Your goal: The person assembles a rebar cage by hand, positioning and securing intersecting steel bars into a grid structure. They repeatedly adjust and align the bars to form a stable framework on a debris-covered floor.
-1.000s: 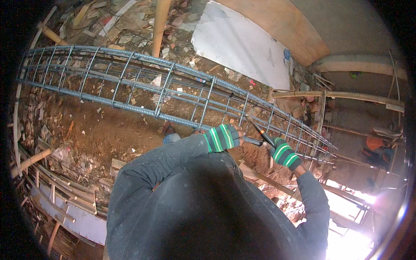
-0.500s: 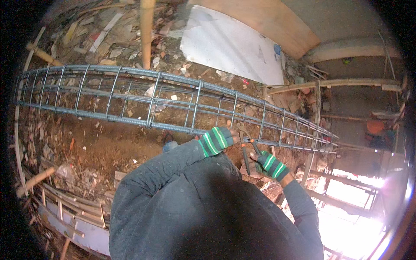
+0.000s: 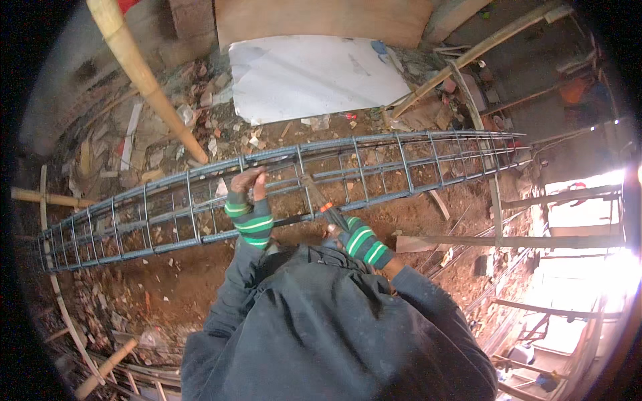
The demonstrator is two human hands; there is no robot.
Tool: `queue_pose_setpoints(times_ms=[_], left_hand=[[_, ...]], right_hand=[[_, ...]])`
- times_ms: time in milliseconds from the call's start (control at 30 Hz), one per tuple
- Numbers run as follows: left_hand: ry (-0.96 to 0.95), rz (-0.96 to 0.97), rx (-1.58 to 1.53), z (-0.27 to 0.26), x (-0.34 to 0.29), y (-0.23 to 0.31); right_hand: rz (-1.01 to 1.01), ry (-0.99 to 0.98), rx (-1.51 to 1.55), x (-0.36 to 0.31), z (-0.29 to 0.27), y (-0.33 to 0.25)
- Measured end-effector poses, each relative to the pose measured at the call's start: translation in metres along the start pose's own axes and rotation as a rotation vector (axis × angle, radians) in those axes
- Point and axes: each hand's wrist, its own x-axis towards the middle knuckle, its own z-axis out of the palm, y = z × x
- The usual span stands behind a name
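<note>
A long cage of steel reinforcing bars, ribbed rods with square stirrups around them, stretches across in front of me. My left hand, in a green-striped fingerless glove, reaches up to the cage's far upper bar. Its fingers are bent toward the thumb beside a stirrup; whatever lies between them is too small to make out. Gripped in my right hand, gloved the same way, is a pair of pincers with dark handles and orange bands. The pincers' head points up and left into the cage, near a stirrup.
A bamboo pole slants down behind the cage. Beyond it a white sheet lies amid rubble, below a brown board. A wooden crosspiece stands under the cage's right end, and a plank extends to the right.
My left hand has left the pincers' side and moved left to the upper bar. My right hand has shifted left with the pincers, their handles now closer together. The view has turned.
</note>
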Motion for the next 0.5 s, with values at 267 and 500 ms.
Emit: queue_pose_setpoints(times_ms=[267,500], left_hand=[[0.080,-0.108,0.031,-0.005,-0.042,0.004],[0.010,0.287,0.531,0.037,-0.071,0.045]], right_hand=[[-0.127,0.493,0.087,-0.007,-0.105,0.063],[-0.059,0.929,-0.541,0.014,-0.244,0.122]])
